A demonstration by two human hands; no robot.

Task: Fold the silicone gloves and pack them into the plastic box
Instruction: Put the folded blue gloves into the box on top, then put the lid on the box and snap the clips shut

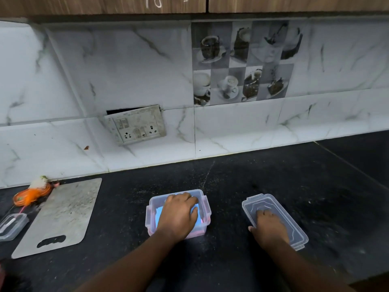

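Packing step, near done: left hand (179, 216) flat, pressing blue gloves (195, 213) down in box (151, 216) on table. Right hand (268, 225) rests open-palmed on lid (294, 230) beside it. Next, I'd say: grip lid, seat on box.

grey cutting board (61, 216) beside orange scrubber (31, 196), small container (11, 227).

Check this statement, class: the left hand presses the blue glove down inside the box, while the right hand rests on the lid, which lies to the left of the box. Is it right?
One detail is wrong. The head view shows the lid lying to the right of the box, not the left. The rest holds: the left hand presses the blue glove down inside the box, and the right hand rests on the lid.
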